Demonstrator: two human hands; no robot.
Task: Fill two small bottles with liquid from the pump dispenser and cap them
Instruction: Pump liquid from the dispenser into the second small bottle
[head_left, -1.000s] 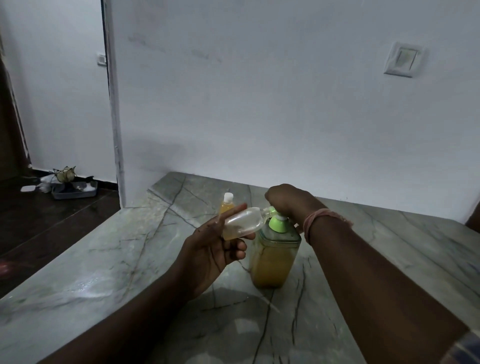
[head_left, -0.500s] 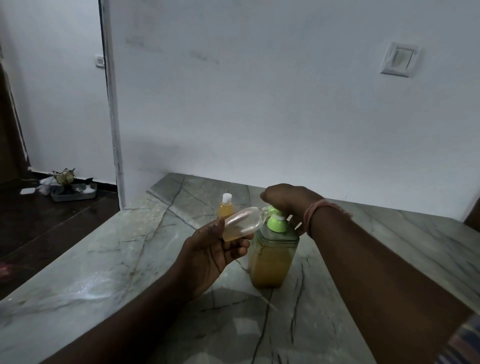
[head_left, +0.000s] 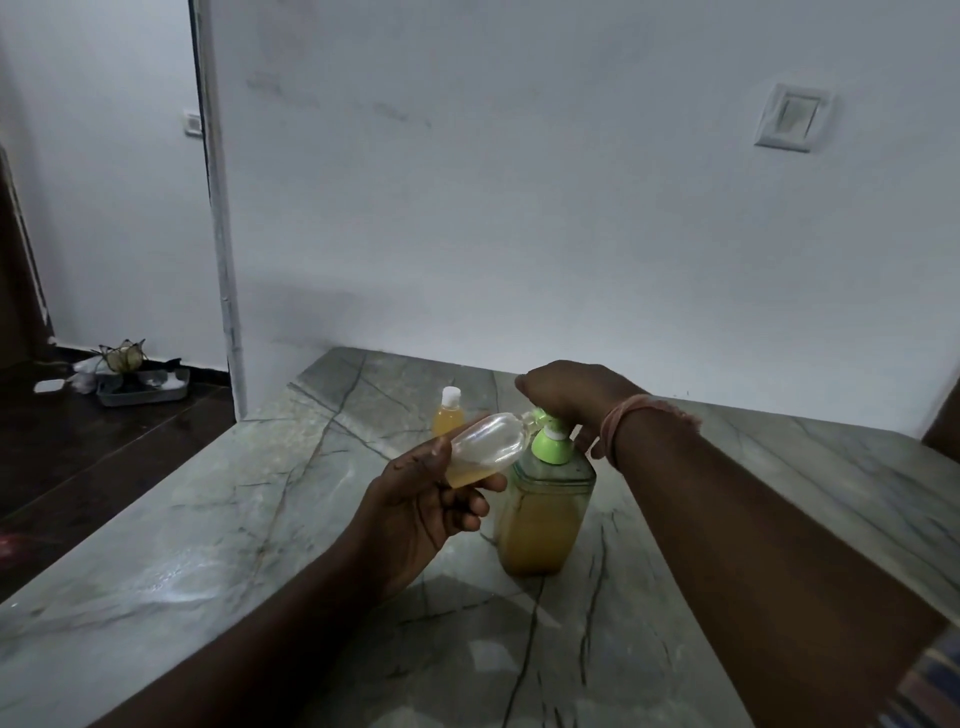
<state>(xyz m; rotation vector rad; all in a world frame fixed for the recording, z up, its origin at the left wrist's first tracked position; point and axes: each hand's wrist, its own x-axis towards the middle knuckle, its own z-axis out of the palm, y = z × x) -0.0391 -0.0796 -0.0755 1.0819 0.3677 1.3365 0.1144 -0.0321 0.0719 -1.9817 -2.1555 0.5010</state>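
A square pump dispenser (head_left: 543, 519) of amber liquid with a green pump stands on the marble counter (head_left: 208, 545). My right hand (head_left: 569, 397) rests on top of the pump head, fingers curved over it. My left hand (head_left: 421, 499) grips a small clear bottle (head_left: 485, 447), tilted nearly on its side, with its mouth at the green nozzle. A little amber liquid lies in the bottle's lower end. Behind it stands a second small bottle (head_left: 449, 415), full of amber liquid and closed with a white cap.
A white wall rises right behind the counter, with a switch plate (head_left: 789, 122) up on the right. To the left, the counter edge drops to a dark floor, where a grey tray (head_left: 143, 384) of small items sits by the far wall.
My right hand has risen slightly on the pump head. The tilted bottle stays at the nozzle, with a little more amber liquid in its lower end.
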